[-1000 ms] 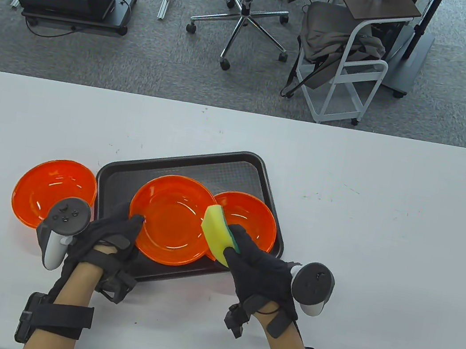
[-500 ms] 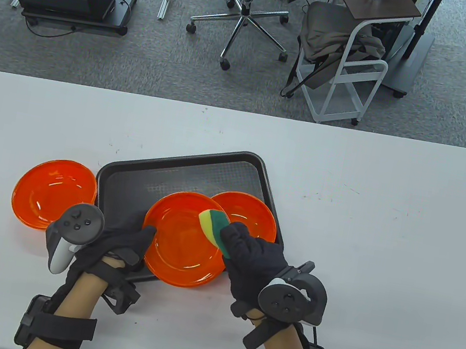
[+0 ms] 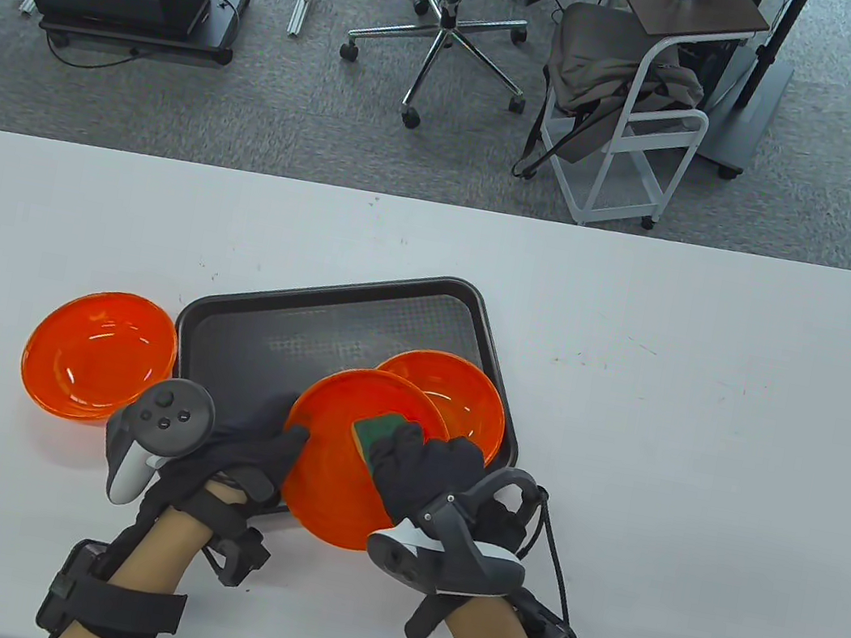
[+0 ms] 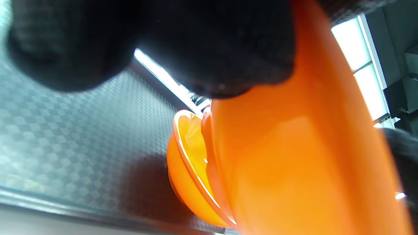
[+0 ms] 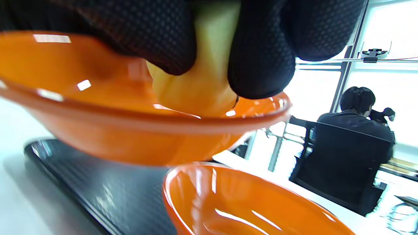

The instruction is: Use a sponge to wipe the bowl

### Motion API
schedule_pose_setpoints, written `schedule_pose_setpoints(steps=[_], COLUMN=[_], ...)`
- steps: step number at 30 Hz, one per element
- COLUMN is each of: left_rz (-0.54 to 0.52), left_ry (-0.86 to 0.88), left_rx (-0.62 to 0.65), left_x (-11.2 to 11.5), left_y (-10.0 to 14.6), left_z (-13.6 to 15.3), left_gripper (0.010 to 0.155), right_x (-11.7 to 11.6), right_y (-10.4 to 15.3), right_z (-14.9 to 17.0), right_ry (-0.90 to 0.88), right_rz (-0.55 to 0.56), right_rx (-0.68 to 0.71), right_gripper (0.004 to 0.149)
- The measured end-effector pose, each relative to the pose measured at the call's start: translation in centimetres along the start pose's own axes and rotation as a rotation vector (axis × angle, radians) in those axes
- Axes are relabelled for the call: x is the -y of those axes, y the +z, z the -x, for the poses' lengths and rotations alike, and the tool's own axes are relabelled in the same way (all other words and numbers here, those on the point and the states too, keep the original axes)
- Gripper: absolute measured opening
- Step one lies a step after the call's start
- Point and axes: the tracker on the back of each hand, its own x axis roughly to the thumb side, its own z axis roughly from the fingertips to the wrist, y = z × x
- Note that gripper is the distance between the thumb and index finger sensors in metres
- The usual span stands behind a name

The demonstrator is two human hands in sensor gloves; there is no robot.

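My left hand (image 3: 261,455) grips the left rim of an orange bowl (image 3: 333,467) and holds it tilted above the front of the black tray (image 3: 238,352). The bowl fills the left wrist view (image 4: 294,156) under my gloved fingers (image 4: 212,49). My right hand (image 3: 423,471) holds a yellow and green sponge (image 3: 373,431), green side up, and presses it inside the bowl. In the right wrist view my fingers (image 5: 258,65) grip the yellow sponge (image 5: 199,85) against the bowl's inside (image 5: 98,98).
A second orange bowl (image 3: 460,403) sits on the tray's right side, just behind the held bowl, also in the right wrist view (image 5: 235,202). A third orange bowl (image 3: 90,354) rests on the white table (image 3: 701,434) left of the tray.
The held bowl has moved right and toward me and tilted up. My right hand turned over and brought the sponge from the bowl's right rim down into the bowl, green side now up.
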Motion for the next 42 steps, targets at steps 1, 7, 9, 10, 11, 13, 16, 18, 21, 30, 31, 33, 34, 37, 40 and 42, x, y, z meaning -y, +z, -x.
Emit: schedule_pose_setpoints(steps=[1,7,9,10,11,13,16,18,21,30,31,33,34,37,40,42], left_rz=[0.012,-0.005,-0.018,-0.029,-0.034,-0.042,-0.057,-0.068,-0.081,-0.027,-0.025,-0.022,-0.024,-0.014,-0.005,-0.016], left_ry=[0.004,-0.029,-0.032,-0.03,-0.026,-0.009,0.005,-0.011,-0.024,-0.05,-0.056,-0.044,-0.052,-0.071,-0.085,-0.098], left_rx=[0.004,0.01,0.0,-0.006,-0.01,-0.018,-0.015,-0.011,-0.009,0.027,0.03,0.037,0.037,0.046,0.063,0.071], left_x=[0.2,0.4,0.2,-0.1,-0.2,-0.7,-1.1,-1.3,-1.5,-0.7,-0.7,-0.6,-0.6,-0.2,0.3,0.4], left_y=[0.0,0.1,0.0,0.0,0.0,-0.1,0.0,0.2,0.2,0.1,0.1,0.2,0.2,0.2,0.2,0.3], left_z=[-0.1,-0.3,-0.1,0.0,0.1,0.4,0.4,0.3,0.3,-0.2,-0.3,-0.5,-0.6,-0.7,-1.2,-1.5], left_gripper=[0.058,0.058,0.059,0.059,0.058,0.058,0.058,0.057,0.057,0.057,0.057,0.058,0.058,0.058,0.058,0.058], right_x=[-0.2,-0.9,-1.0,-0.9,-0.9,-0.7,-0.2,0.0,0.1,-0.7,-0.8,-1.1,-1.2,-1.3,-1.2,-1.1], right_y=[-0.2,-1.2,-1.5,-1.6,-1.7,-1.5,-1.2,-1.1,-0.9,-0.6,-0.6,-0.8,-0.8,-0.9,-0.9,-0.9], right_z=[-0.1,-1.2,-1.8,-2.2,-2.5,-3.2,-3.6,-3.6,-3.3,-1.8,-1.7,-1.5,-1.4,-1.3,-1.6,-1.9], right_ry=[0.008,-0.068,-0.112,-0.141,-0.162,-0.174,-0.155,-0.135,-0.062,0.086,0.113,0.129,0.117,0.106,0.085,0.063], right_rz=[-0.021,0.031,0.038,0.032,0.026,-0.03,-0.089,-0.178,-0.245,-0.223,-0.199,-0.182,-0.158,-0.087,0.003,0.035], right_rx=[-0.002,0.111,0.166,0.191,0.204,0.214,0.197,0.152,0.092,-0.042,-0.044,-0.052,-0.049,-0.027,0.013,0.047], right_gripper=[0.046,0.046,0.046,0.046,0.045,0.045,0.044,0.044,0.044,0.044,0.044,0.044,0.044,0.045,0.045,0.046])
